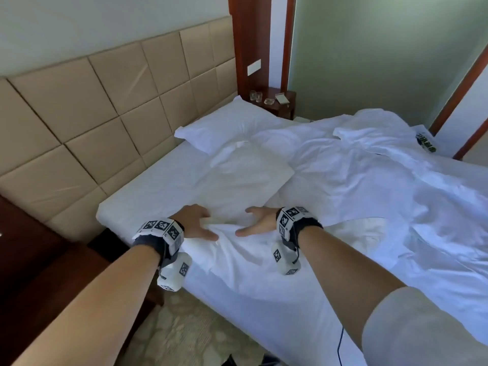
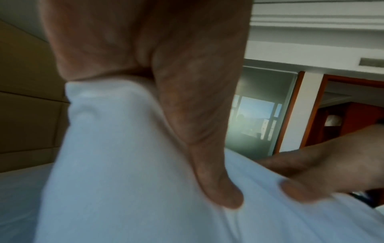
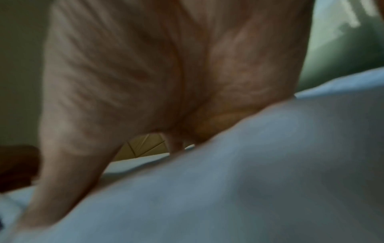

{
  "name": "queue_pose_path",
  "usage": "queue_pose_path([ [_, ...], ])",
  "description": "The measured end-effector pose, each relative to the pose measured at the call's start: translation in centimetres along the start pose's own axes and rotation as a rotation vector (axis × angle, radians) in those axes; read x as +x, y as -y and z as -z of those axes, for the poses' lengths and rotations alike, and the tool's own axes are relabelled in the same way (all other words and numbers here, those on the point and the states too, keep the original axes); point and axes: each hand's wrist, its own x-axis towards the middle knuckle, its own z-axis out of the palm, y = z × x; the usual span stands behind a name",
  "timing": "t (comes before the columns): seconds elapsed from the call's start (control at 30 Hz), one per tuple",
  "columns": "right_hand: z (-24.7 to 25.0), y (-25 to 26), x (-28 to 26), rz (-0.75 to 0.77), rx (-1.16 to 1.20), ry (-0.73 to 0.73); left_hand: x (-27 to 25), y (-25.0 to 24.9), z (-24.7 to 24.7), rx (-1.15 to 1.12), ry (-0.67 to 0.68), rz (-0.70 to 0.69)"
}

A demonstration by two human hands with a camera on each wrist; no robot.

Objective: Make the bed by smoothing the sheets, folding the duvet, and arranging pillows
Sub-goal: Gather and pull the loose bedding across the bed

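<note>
A flat white pillow [image 1: 245, 178] lies on the sheet [image 1: 158, 191] in the middle of the bed, its near edge at my hands. My left hand [image 1: 200, 223] grips that edge, and a thick fold of white fabric [image 2: 116, 131] is pinched under its thumb [image 2: 218, 189]. My right hand [image 1: 253, 223] holds the same edge a little to the right, with its thumb pressing the cloth; its fingers are hidden behind the fabric [image 3: 249, 164]. A second pillow [image 1: 227, 128] rests by the headboard. The crumpled white duvet [image 1: 369, 180] covers the right half of the bed.
The padded beige headboard [image 1: 105, 114] runs along the left. A dark wooden nightstand [image 1: 31, 247] stands at the near left. A far nightstand [image 1: 286, 108] carries glasses [image 1: 255, 96]. Patterned carpet [image 1: 190, 326] lies below the bed's near edge.
</note>
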Motion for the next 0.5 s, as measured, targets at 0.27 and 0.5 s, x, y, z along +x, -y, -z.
queue_pose_path([
  [0.27, -3.3, 8.7, 1.7, -0.033, -0.343, -0.039, -0.9, 14.2, 0.8, -0.001, -0.222, 0.127],
  [0.5, -1.4, 17.8, 7.7, 0.096, -0.211, -0.107, 2.4, 16.6, 3.0, -0.129, -0.15, 0.004],
])
